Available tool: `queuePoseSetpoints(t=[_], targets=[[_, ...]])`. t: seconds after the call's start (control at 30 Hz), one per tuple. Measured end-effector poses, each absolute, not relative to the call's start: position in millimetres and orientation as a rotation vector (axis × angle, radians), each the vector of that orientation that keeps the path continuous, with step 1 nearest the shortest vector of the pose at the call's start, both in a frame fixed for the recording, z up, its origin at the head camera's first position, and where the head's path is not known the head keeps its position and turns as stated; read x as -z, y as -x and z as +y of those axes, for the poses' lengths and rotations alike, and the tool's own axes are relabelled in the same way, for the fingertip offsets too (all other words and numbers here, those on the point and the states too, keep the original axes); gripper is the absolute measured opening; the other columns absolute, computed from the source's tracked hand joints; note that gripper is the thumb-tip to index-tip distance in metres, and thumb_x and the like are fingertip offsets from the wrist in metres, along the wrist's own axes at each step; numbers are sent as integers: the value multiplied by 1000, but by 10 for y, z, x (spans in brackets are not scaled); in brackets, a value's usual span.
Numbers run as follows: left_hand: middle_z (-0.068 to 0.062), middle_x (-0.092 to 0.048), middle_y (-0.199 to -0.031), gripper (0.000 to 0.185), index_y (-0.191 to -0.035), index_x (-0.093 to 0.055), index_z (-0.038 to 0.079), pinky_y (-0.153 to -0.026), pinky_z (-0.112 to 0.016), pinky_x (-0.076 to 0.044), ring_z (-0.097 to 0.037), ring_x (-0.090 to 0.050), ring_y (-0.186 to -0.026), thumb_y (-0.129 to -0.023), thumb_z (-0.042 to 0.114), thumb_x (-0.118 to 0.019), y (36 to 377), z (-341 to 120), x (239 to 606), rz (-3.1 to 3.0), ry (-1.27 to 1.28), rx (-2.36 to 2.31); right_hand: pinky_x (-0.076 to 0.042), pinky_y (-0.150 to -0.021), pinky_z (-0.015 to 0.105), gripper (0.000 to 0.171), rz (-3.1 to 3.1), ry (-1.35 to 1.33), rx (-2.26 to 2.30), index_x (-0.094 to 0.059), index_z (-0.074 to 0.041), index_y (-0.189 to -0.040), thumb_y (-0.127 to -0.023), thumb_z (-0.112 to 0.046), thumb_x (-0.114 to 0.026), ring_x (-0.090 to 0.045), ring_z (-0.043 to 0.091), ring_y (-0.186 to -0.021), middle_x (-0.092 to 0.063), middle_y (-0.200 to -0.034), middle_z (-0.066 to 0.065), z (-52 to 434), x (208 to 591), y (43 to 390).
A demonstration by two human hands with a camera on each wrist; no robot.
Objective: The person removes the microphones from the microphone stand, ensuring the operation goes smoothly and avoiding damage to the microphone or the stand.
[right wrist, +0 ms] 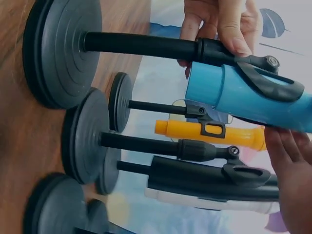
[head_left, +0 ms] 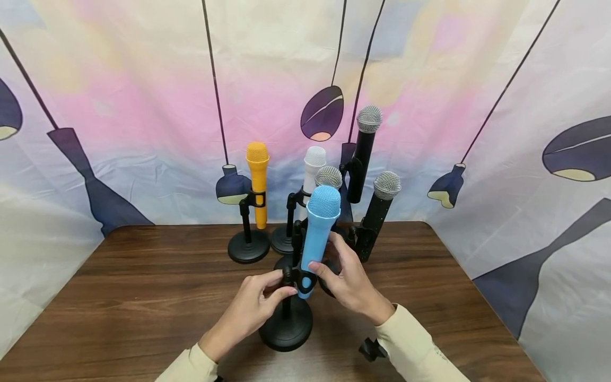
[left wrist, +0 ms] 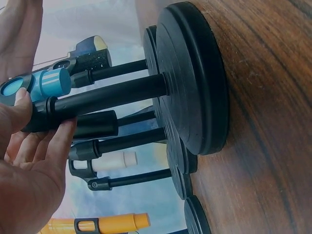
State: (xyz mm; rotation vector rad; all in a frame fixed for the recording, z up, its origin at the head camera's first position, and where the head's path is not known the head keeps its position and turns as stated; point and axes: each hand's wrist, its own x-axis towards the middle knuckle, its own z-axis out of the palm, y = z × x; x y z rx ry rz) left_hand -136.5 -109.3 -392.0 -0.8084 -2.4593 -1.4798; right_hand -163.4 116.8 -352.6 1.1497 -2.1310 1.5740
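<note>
A light blue microphone (head_left: 319,228) stands tilted in the black clip (head_left: 309,281) of a desk stand, its mesh head upward. The stand's round base (head_left: 286,334) sits on the table near me. My right hand (head_left: 352,284) grips the microphone's body, thumb on the near side and fingers behind. With my left hand (head_left: 258,305) I pinch the top of the stand's post (left wrist: 109,100), right below the clip. In the right wrist view the blue microphone's lower end (right wrist: 204,85) pokes out of the clip ring, close beside the left fingers.
Behind stand an orange microphone (head_left: 258,170), a white microphone (head_left: 310,170) and several black ones with silver heads, including a tall microphone (head_left: 364,154) and a right-hand one (head_left: 379,212). A loose black clip (head_left: 372,349) lies by my right sleeve on the wooden table (head_left: 157,297).
</note>
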Motion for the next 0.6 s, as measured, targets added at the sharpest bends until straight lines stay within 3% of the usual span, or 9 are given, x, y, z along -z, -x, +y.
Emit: queuePoseSetpoints(t=[0.1,0.27,0.43,0.6], targets=[[6,-69,-84,12,-106,-70,18,-59,-23,-44,-2,-44,-60,-99,27,-67,1367,-1091,3915,-2466,803,1490,-53,-97,41,58,-2148,-1160,-1632,-42,3,-145,-95,-1,-70,-63,27,-115,-56,-132,18,1187,3548,1646],[2,-67,-80,10,-105,-70,18,-56,-23,-42,-1,-40,-58,-98,26,-68,1364,-1103,3921,-2457,797,1478,-56,-90,39,44,-2225,-1115,-1524,-52,1,-136,-96,-6,-70,-69,21,-104,-65,-120,12,1174,3537,1643],[4,-69,-82,11,-105,-71,19,-57,-23,-43,-1,-43,-60,-98,27,-68,1359,-1099,3916,-2452,803,1474,-57,-87,39,42,-2252,-1088,-1380,-49,2,-136,-99,-7,-67,-69,21,-102,-66,-119,12,1170,3513,1625],[5,-73,-90,12,-108,-71,19,-62,-23,-47,-3,-50,-65,-99,26,-67,1354,-1097,3912,-2437,813,1498,-56,-90,38,51,-2212,-1103,-1436,-44,1,-141,-97,-3,-68,-68,21,-106,-64,-124,14,1166,3497,1616]])
